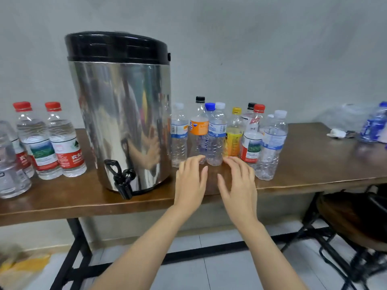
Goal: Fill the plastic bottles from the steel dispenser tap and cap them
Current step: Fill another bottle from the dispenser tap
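1. Both hands reach forward over the front part of the worktop (314,162). The left hand (189,181) and the right hand (238,181) lie side by side, palms down, fingers spread and lightly curved, holding nothing.
2. Fingertips of both hands come right up to the bases of a cluster of plastic bottles. Whether they touch any bottle cannot be told.
3. That cluster stands upright just right of the steel dispenser (123,122) and looks empty, every bottle capped:
   - a white-capped bottle (179,137) nearest the dispenser;
   - an orange-labelled bottle (199,126) with a black cap;
   - a blue-labelled bottle (216,139) in front of the hands;
   - a yellow-capped bottle (233,139);
   - a red-capped bottle (251,143);
   - a clear ribbed bottle (271,147) at the right, closest to the worktop's edge.
4. The steel dispenser stands on the worktop left of the hands, under a black lid (117,47). Its black tap (122,178) sits low on the front and juts past the worktop's edge.
5. Left of the dispenser stand two red-capped bottles with red labels (65,143) — both holding clear liquid — and beside them, at the picture's edge, a blurred clear bottle (10,164).
6. Far right on the worktop lies a blurred bottle with blue print (374,124); a dark stool (356,222) stands below.
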